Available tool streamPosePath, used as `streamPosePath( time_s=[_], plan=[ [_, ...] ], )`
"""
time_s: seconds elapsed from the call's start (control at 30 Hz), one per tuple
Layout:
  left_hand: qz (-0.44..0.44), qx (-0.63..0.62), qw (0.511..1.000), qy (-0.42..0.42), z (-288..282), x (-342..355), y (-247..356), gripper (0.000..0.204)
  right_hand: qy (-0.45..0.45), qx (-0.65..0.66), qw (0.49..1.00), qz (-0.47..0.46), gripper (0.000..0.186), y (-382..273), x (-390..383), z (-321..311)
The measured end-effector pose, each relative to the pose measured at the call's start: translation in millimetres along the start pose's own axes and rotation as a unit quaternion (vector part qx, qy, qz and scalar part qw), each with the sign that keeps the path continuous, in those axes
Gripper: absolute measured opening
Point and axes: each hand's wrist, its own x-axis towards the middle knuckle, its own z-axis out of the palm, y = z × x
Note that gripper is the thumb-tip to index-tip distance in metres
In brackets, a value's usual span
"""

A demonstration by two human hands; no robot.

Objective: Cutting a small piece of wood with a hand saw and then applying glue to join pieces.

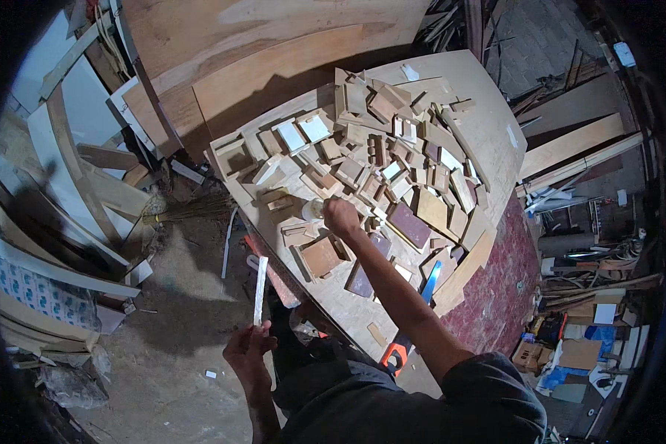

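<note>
My left hand [248, 348] holds a thin white strip of wood [260, 288] upright, low over the dusty floor beside the workbench. My right hand [340, 216] reaches out over the wooden tabletop [488, 133] and closes on a small pale bottle [314, 209] standing among the offcuts. Around that hand lie several small plywood pieces, among them a brown square block [320, 256] and a dark maroon laminate piece [409, 224].
Several wood scraps cover the tabletop. A handsaw with an orange and black handle [398, 354] and blue blade lies at the near table edge. Large plywood sheets [274, 52] lean behind the table. White boards and planks [66, 155] pile at left; clutter and boxes [577, 348] at right.
</note>
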Motion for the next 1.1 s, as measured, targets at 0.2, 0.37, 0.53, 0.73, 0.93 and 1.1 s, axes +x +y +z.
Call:
streamPosePath(
  time_s=[0.2,0.37,0.53,0.73,0.93,1.1],
  plan=[
    [0.001,-0.104,0.994,-0.009,-6.9,-3.6,-0.1,0.014,-0.004,-0.008,0.999,0.053,0.021,4.3,8.9,2.1],
    [-0.019,-0.127,0.992,-0.005,-13.0,-11.7,-7.0,0.014,0.048,0.081,0.987,0.134,0.02,16.4,9.9,0.3],
    [-0.003,-0.111,0.994,0.012,-14.8,-21.2,-10.8,0.014,0.072,0.192,0.968,0.146,0.018,21.2,1.4,-6.6],
    [0.005,-0.087,0.993,0.083,-23.3,-31.4,-16.8,0.016,0.113,0.183,0.967,0.133,0.018,13.8,-12.0,-21.5],
    [-0.002,-0.089,0.993,0.077,-12.8,-41.8,-1.1,0.023,0.212,0.302,0.913,0.174,0.018,26.6,-58.3,-38.1],
    [0.02,-0.1,0.995,0.005,-9.5,-48.9,-3.0,0.029,0.211,0.523,0.802,0.199,0.024,10.2,-134.6,-97.8]
  ],
)
